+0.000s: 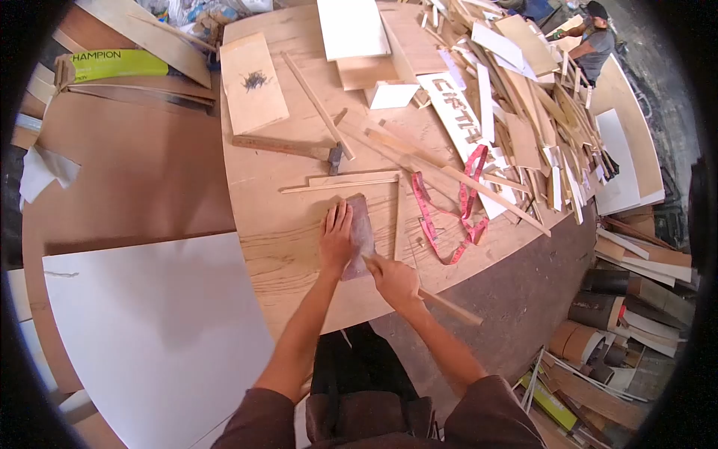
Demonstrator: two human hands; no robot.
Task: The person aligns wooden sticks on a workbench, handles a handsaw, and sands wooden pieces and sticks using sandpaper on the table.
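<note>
My left hand lies with its fingers stretched out on the left side of a greyish-brown rectangular sheet on the plywood table. At the sheet's lower right, my right hand is wrapped round a narrow wooden strip. One end of the strip shows by my fingers, and the other sticks out past the table's edge to the lower right. Just above and right of the sheet lies an L-shaped pair of thin wooden strips. A hammer with a wooden handle lies farther up.
A pink tape measure lies looped on the plywood table, near long strips. Offcuts are heaped at the back right, with a person beyond. A white board is at the left. More scraps lie at the lower right.
</note>
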